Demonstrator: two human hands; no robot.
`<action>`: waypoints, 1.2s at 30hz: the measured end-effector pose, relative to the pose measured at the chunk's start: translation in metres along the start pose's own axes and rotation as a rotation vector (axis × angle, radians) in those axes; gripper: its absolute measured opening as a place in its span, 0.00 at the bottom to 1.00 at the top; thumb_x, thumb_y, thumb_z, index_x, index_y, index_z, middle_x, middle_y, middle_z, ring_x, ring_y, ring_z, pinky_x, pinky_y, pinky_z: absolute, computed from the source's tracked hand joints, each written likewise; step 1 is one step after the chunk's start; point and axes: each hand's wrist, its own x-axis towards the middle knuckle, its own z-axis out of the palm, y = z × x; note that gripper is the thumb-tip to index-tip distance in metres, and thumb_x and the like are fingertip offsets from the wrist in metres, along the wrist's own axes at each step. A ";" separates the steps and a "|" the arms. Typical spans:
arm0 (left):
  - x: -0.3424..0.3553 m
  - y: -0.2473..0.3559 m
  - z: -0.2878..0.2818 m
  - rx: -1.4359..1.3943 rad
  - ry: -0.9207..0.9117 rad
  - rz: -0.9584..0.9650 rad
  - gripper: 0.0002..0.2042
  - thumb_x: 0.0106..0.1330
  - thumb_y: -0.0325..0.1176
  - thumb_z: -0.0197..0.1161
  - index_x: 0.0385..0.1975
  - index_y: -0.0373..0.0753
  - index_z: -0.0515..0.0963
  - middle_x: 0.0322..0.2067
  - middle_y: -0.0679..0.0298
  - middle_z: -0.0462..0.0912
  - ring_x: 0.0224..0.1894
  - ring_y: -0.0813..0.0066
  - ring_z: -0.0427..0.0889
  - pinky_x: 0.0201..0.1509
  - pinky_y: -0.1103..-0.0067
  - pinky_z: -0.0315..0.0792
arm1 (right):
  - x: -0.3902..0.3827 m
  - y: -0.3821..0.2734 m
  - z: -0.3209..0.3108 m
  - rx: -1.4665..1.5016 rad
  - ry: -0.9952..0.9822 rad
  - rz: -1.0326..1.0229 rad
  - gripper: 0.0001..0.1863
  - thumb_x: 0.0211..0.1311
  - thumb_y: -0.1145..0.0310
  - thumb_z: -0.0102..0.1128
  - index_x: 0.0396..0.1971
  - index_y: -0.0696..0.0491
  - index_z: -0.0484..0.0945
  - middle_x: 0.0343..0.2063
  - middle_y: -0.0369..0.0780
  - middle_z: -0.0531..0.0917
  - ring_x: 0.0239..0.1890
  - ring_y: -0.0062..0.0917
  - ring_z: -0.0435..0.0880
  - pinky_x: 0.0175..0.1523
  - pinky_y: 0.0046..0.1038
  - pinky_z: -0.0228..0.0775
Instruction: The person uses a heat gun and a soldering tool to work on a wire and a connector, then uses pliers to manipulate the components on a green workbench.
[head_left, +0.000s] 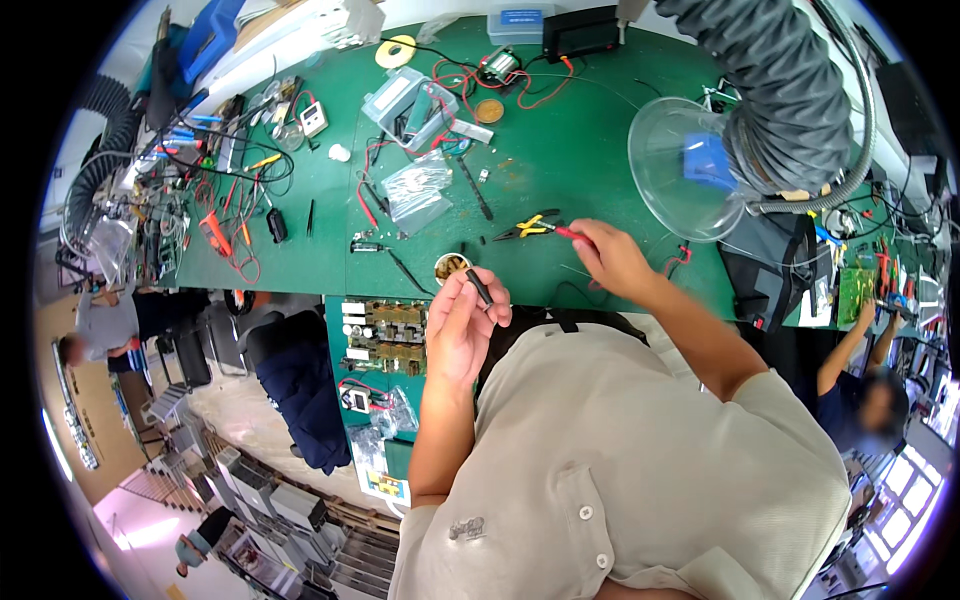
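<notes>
My left hand (460,325) is closed round a short black cylindrical piece (480,289), pinched between thumb and fingers near the table's front edge. Further right, my right hand (612,262) has its fingers closed on the red handle of a slim screwdriver (568,233). Its metal end overlaps pliers with yellow and black grips (530,226) lying on the green table (590,140). Just behind my left hand stands a small round white cup (441,272) with brownish contents, partly hidden by the fingers.
Circuit boards (385,335) lie left of my left forearm. A clear bag (417,190) and an open plastic box (410,105) sit farther back. A clear extraction hood (665,170) on a grey hose hangs at the right. A co-worker (862,410) works at the far right.
</notes>
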 end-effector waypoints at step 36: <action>-0.004 -0.033 0.062 0.451 -0.021 0.208 0.07 0.68 0.27 0.57 0.41 0.32 0.75 0.29 0.58 0.82 0.29 0.73 0.80 0.34 0.79 0.74 | -0.058 -0.126 -0.078 0.214 0.110 -0.117 0.09 0.56 0.75 0.63 0.37 0.55 0.79 0.24 0.41 0.79 0.25 0.34 0.77 0.29 0.33 0.68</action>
